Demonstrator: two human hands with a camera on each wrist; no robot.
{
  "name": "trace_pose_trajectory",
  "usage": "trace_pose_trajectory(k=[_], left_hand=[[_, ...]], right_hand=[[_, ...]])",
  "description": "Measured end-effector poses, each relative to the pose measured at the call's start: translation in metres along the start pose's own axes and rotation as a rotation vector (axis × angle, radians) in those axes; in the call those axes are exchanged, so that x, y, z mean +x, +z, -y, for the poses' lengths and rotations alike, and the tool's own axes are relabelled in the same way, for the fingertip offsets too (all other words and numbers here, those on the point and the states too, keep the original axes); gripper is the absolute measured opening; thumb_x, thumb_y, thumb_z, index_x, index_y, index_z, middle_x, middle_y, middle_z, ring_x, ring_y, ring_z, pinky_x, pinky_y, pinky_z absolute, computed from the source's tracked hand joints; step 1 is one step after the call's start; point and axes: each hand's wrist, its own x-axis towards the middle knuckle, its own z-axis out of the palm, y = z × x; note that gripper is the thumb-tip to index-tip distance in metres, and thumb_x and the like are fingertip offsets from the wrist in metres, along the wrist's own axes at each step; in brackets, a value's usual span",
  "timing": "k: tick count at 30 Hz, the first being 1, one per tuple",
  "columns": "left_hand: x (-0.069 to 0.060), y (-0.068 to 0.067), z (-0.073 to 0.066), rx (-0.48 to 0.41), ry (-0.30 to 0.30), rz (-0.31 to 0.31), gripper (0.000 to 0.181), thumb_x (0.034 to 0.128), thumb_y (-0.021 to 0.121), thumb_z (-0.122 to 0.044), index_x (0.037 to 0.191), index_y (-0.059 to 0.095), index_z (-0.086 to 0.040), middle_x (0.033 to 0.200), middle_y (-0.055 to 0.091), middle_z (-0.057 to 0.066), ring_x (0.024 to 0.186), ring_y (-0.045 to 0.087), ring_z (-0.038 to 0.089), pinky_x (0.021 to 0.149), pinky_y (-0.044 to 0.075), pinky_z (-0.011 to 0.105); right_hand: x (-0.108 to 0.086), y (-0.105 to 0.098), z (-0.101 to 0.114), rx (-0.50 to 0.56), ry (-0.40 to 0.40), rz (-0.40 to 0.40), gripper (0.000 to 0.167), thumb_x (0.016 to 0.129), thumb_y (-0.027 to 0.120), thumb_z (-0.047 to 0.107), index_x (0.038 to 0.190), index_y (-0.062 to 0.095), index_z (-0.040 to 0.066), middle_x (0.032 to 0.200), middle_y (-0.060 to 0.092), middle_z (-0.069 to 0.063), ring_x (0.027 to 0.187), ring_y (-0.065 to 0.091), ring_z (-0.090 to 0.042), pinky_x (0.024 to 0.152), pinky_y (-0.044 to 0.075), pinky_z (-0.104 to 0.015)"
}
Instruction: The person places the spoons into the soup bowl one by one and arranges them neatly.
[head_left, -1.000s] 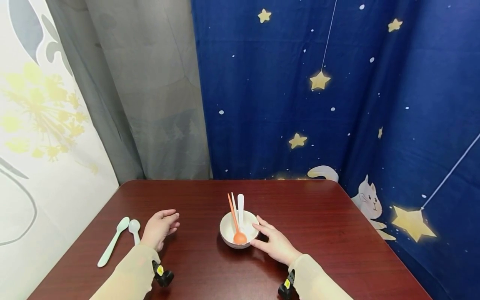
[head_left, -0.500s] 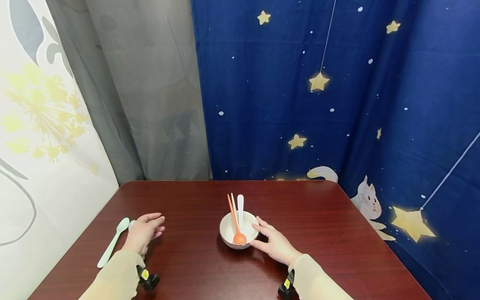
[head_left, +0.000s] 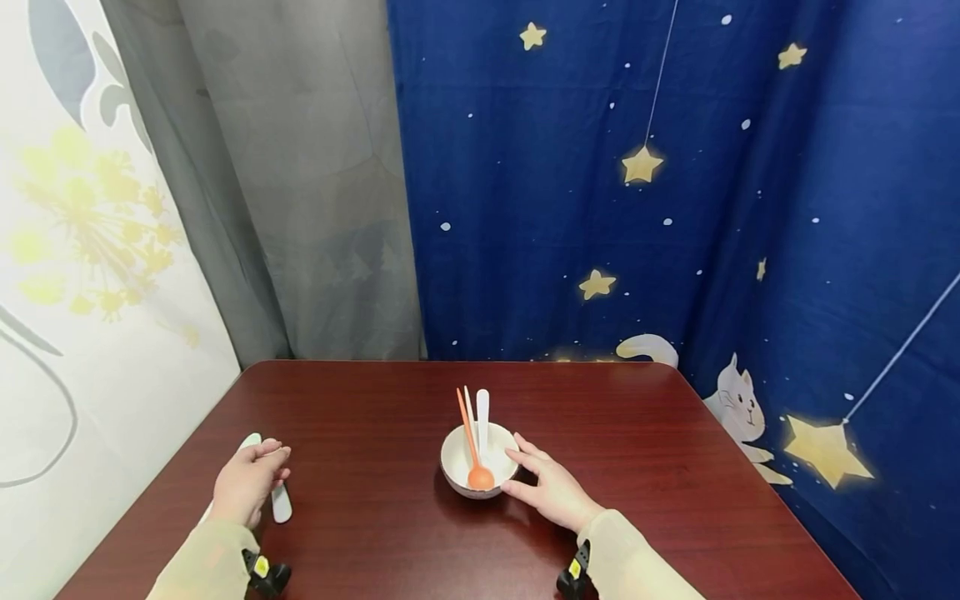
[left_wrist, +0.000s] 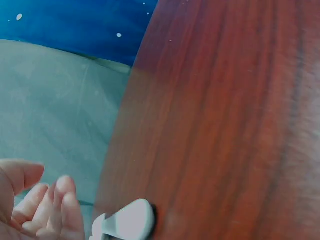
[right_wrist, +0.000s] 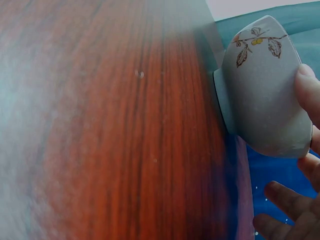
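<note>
At the table's left side my left hand [head_left: 243, 487] hovers over two spoons, fingers loosely bent. It covers most of a pale green spoon [head_left: 251, 439] and part of a white spoon [head_left: 281, 504], whose end also shows beside the hand in the left wrist view. Thumb and fingertips are apart, with nothing visible between them. My right hand [head_left: 553, 492] rests against the right rim of a white bowl [right_wrist: 267, 95], thumb and fingers fairly straight on its edge. Inside the bowl lean an orange spoon [head_left: 481, 477], a white handle [head_left: 483, 408] and a thin cream-coloured handle [head_left: 468, 404].
The dark red wooden table [head_left: 360, 550] ends at a back edge in front of a grey curtain [head_left: 337, 275] and a blue star-patterned curtain [head_left: 525, 250]. A black wrist camera [head_left: 268, 577] hangs by the left sleeve.
My left hand has moved left, from beside the spoons to over them, now covering most of the green one. The right hand stays at the bowl, which keeps its place.
</note>
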Motion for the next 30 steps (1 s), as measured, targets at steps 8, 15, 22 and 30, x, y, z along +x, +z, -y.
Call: trace_pose_trajectory(k=[8, 15, 22, 30], left_hand=[[0.001, -0.002, 0.009, 0.162, 0.025, -0.152, 0.039, 0.0917, 0.061, -0.021, 0.117, 0.058, 0.009, 0.097, 0.061, 0.021, 0.070, 0.056, 0.011, 0.055, 0.048, 0.022], [0.004, 0.001, 0.009, 0.278, -0.022, -0.094, 0.051, 0.0917, 0.059, -0.025, 0.126, 0.051, 0.012, 0.123, 0.049, 0.038, 0.108, 0.050, 0.045, 0.073, 0.052, 0.040], [0.008, 0.003, 0.018, 0.438, -0.008, -0.060, 0.058, 0.0887, 0.061, -0.018, 0.127, 0.043, 0.021, 0.129, 0.042, 0.041, 0.119, 0.040, 0.056, 0.096, 0.039, 0.058], [0.009, 0.005, 0.017, 0.478, 0.033, -0.021, 0.057, 0.0864, 0.061, -0.012, 0.126, 0.042, 0.024, 0.128, 0.042, 0.041, 0.119, 0.042, 0.056, 0.098, 0.038, 0.058]], right_hand=[[0.000, -0.001, 0.000, -0.002, -0.023, -0.021, 0.064, 0.089, 0.064, 0.048, 0.137, 0.053, 0.008, 0.153, 0.033, -0.011, 0.139, 0.032, -0.029, 0.106, 0.033, -0.051], [-0.001, 0.000, -0.001, -0.004, -0.006, -0.010, 0.066, 0.088, 0.064, 0.051, 0.138, 0.053, 0.010, 0.154, 0.032, -0.005, 0.140, 0.031, -0.025, 0.107, 0.033, -0.049], [-0.001, 0.002, -0.001, -0.005, -0.005, -0.002, 0.066, 0.088, 0.063, 0.052, 0.139, 0.052, 0.011, 0.155, 0.031, -0.003, 0.140, 0.031, -0.024, 0.107, 0.033, -0.048], [-0.001, 0.001, -0.001, 0.000, -0.008, 0.001, 0.066, 0.088, 0.063, 0.053, 0.139, 0.052, 0.011, 0.155, 0.030, -0.006, 0.140, 0.031, -0.025, 0.107, 0.033, -0.048]])
